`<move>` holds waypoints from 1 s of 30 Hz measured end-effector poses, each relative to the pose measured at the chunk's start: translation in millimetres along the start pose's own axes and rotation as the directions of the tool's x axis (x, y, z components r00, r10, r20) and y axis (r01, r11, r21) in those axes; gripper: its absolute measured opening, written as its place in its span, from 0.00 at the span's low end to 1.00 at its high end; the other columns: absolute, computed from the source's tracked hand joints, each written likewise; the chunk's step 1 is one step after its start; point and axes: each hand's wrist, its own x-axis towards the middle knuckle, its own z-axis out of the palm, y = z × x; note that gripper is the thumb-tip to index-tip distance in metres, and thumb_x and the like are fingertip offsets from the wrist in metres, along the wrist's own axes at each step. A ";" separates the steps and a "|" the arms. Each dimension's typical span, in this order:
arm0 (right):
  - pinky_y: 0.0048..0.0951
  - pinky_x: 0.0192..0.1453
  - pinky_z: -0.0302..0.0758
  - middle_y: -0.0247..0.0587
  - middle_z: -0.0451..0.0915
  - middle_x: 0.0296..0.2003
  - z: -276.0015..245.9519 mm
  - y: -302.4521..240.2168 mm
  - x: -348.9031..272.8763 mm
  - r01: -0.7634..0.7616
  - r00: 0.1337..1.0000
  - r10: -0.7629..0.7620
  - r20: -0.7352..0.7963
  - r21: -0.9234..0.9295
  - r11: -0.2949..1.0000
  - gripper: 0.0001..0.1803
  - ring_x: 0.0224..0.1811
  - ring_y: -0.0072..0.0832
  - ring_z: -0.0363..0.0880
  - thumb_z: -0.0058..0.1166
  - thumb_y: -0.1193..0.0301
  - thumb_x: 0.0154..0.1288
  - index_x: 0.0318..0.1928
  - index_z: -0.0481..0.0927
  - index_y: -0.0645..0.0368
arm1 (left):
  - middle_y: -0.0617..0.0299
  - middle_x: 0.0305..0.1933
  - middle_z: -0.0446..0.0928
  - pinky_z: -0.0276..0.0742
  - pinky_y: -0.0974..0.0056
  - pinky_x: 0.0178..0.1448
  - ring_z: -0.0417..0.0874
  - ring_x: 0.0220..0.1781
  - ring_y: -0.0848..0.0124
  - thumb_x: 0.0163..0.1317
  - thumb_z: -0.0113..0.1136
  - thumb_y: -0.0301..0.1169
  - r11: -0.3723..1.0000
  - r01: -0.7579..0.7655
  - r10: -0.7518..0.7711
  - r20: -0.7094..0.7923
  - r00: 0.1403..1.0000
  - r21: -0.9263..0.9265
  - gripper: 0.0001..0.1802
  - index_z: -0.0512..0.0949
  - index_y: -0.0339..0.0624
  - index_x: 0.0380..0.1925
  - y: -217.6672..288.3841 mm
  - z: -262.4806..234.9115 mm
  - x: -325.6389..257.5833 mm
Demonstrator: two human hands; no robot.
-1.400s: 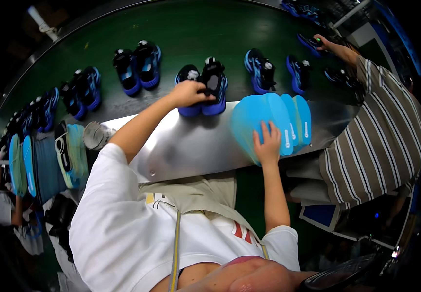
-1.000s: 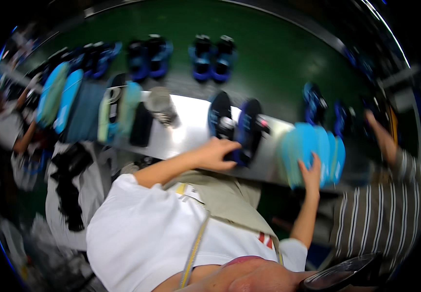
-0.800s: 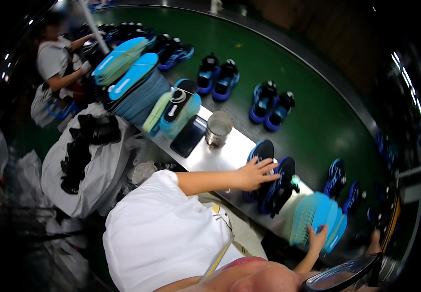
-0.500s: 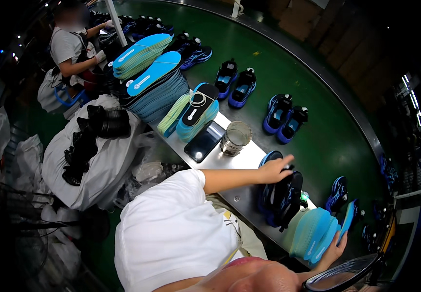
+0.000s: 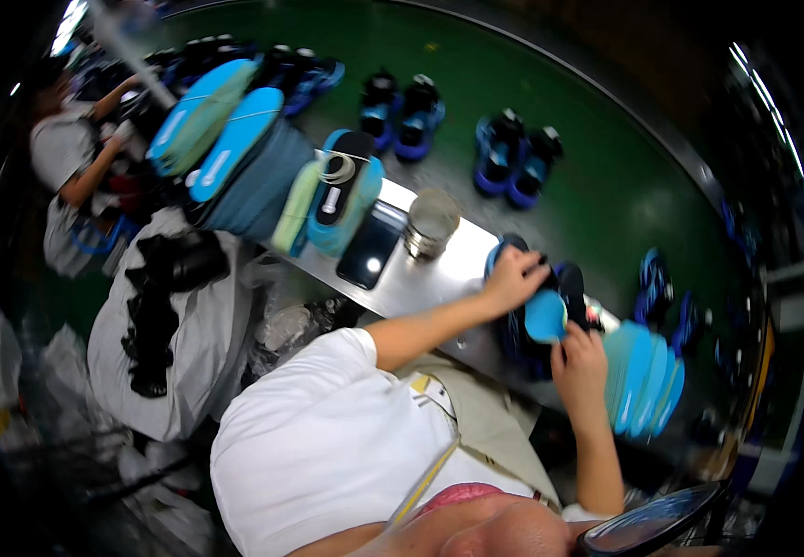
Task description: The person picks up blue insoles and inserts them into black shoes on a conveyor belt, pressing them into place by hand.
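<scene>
Insole [image 5: 545,318], bright blue, is held by its edge in the right hand [image 5: 581,357], between the two hands and over a pair of dark shoes [image 5: 519,342] lying on the metal shelf [image 5: 462,265]. The left hand [image 5: 515,280] bends half curled over them; whether it grips anything cannot be told. Right of the shoes stands a fanned insole stack [image 5: 639,376]; a phone [image 5: 371,247] and a glass jar [image 5: 432,225] sit leftward.

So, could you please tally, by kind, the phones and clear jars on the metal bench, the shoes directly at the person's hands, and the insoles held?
Phone: 1
Clear jar: 1
Shoes: 2
Held insole: 1
Total: 5
</scene>
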 end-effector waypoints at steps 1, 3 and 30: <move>0.33 0.33 0.68 0.45 0.74 0.35 0.9 -3.4 3.6 -0.005 1.000 0.005 0.003 -0.016 1.000 0.03 0.28 0.39 0.68 0.50 0.78 0.40 0.18 0.70 0.64 | 0.55 0.24 0.69 0.65 0.65 0.38 0.69 0.34 0.65 0.50 0.56 0.36 0.996 -0.086 0.087 -0.056 0.995 0.023 0.14 0.74 0.35 0.29 -10.0 5.6 2.1; 0.31 0.34 0.68 0.43 0.74 0.36 5.8 0.1 6.0 0.033 0.996 -0.026 0.081 -0.085 0.996 0.04 0.30 0.35 0.69 0.51 0.75 0.38 0.18 0.72 0.63 | 0.58 0.18 0.67 0.63 0.66 0.30 0.69 0.25 0.70 0.51 0.54 0.35 0.994 -0.113 0.112 0.078 0.991 0.008 0.12 0.72 0.36 0.20 -8.5 -0.9 10.1; 0.37 0.36 0.71 0.50 0.73 0.27 63.1 29.4 30.1 -0.075 0.801 0.041 0.597 0.031 0.997 0.09 0.31 0.42 0.73 0.47 0.70 0.44 0.21 0.77 0.61 | 0.58 0.30 0.68 0.67 0.71 0.30 0.70 0.24 0.72 0.51 0.56 0.33 0.986 -0.113 0.142 0.271 0.952 -0.118 0.15 0.73 0.35 0.37 -10.7 -25.5 10.4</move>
